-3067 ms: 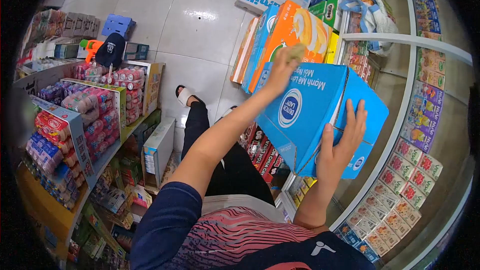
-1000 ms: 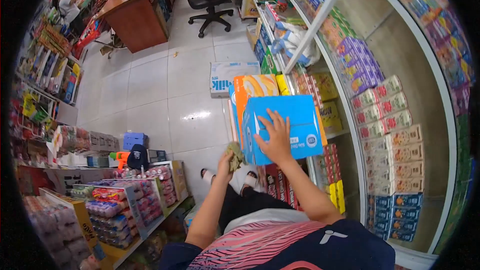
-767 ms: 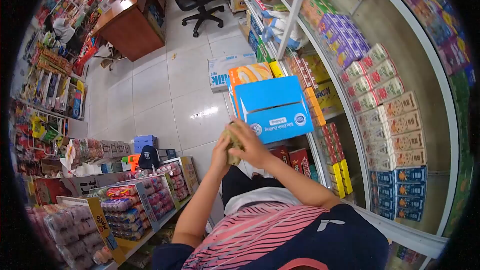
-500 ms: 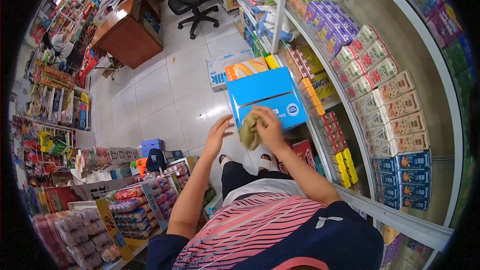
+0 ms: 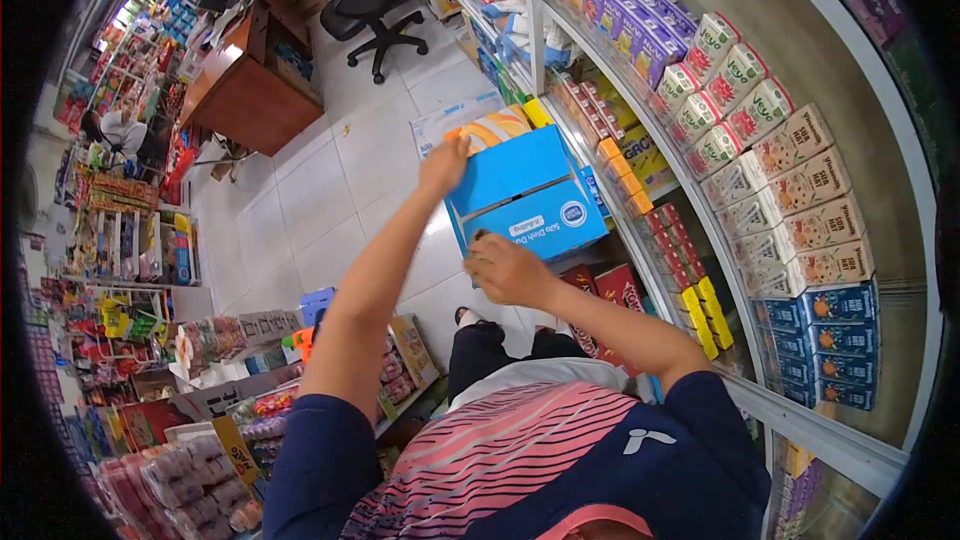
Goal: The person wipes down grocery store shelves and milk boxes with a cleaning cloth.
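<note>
Shop aisle: left hand (image 5: 443, 162) open on blue box (image 5: 525, 192) (far corner); right hand (image 5: 505, 267) fisted, contents unclear.

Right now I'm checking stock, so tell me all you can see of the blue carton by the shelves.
The blue carton looks like printed cardboard, bright blue, with a round logo and a white label with text on its near face. It seems closed and lies tilted atop other cartons, an orange carton just behind it, beside the shelf. The left hand touches its far top corner; the right hand is closed at its near lower edge.
</note>
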Tool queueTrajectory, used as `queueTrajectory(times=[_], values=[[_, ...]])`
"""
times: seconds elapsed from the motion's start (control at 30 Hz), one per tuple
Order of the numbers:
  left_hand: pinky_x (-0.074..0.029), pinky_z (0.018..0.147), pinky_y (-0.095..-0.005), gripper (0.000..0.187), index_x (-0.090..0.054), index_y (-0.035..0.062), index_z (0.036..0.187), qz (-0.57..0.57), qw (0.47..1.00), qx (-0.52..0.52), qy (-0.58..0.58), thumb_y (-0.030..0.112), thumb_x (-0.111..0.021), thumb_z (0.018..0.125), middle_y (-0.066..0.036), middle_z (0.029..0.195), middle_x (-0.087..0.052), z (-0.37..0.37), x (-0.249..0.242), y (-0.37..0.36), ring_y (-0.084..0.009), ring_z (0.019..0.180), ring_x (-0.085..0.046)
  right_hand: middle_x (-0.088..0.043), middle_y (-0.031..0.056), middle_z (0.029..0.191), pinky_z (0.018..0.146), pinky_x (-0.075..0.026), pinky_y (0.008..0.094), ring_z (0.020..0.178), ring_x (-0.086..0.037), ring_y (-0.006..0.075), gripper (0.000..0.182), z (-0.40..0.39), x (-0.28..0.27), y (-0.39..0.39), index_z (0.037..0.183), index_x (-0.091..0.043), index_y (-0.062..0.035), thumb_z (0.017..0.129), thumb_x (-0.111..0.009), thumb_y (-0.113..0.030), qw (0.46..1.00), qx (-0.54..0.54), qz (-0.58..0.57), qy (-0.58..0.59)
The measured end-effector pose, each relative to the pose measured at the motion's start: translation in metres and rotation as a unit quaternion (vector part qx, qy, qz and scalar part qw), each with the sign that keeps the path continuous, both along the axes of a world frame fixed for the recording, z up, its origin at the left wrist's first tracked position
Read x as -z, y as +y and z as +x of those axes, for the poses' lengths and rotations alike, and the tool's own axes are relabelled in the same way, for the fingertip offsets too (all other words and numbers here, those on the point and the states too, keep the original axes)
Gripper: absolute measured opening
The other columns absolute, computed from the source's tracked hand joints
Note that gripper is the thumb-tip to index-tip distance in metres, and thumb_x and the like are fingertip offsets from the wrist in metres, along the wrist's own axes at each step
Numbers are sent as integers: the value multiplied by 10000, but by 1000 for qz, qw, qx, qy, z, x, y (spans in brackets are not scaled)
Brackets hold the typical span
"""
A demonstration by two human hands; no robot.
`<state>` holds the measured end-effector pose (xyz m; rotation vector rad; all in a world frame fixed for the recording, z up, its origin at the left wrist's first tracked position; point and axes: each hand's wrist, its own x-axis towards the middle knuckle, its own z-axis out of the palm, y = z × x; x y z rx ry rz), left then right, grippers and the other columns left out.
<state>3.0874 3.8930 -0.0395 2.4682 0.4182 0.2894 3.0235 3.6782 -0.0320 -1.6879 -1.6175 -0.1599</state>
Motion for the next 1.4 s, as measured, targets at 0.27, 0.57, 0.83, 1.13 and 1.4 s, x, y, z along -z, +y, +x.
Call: queueTrajectory(times=[0.27,0.57,0.83,1.13,1.4], values=[[-442,715,-434,561,-635,61,860,74,963,-208,156,465,-247,876,-190,849,-613,-10,-3,-33,-346,810,-583,-519,128,927,756,-424,368,865,-495,292,180,90,-11,6,848,-554,-8,674,-531,-44,976,207,58,14],[-419,745,-414,431,-594,44,931,67,976,-185,96,379,-329,873,-201,907,-588,-14,-3,-32,-339,888,-551,-534,160,1058,869,-394,365,1005,-494,303,322,134,6,24,946,-568,-5,629,-592,-59,981,120,-50,142],[-223,1005,-430,534,-439,111,1225,180,892,411,-43,416,-491,789,-127,1301,-377,-4,-25,-46,-293,1201,-349,-578,57,1034,804,-411,252,918,-527,140,416,178,72,-49,1125,-524,-29,713,-534,-84,789,102,14,606],[-147,1035,-429,536,-508,207,1190,224,806,541,88,503,-503,744,-86,1301,-401,21,-24,-41,-251,1226,-338,-583,93,996,789,-410,277,895,-533,164,404,149,258,-53,1133,-520,-68,813,-523,-313,674,231,-34,701],[-153,1036,-409,526,-523,236,1174,215,810,538,86,515,-523,728,-66,1289,-418,23,-22,-39,-237,1210,-358,-502,59,1112,840,-372,227,989,-467,121,447,193,111,-6,1235,-401,-25,854,-504,-235,844,73,184,498]])
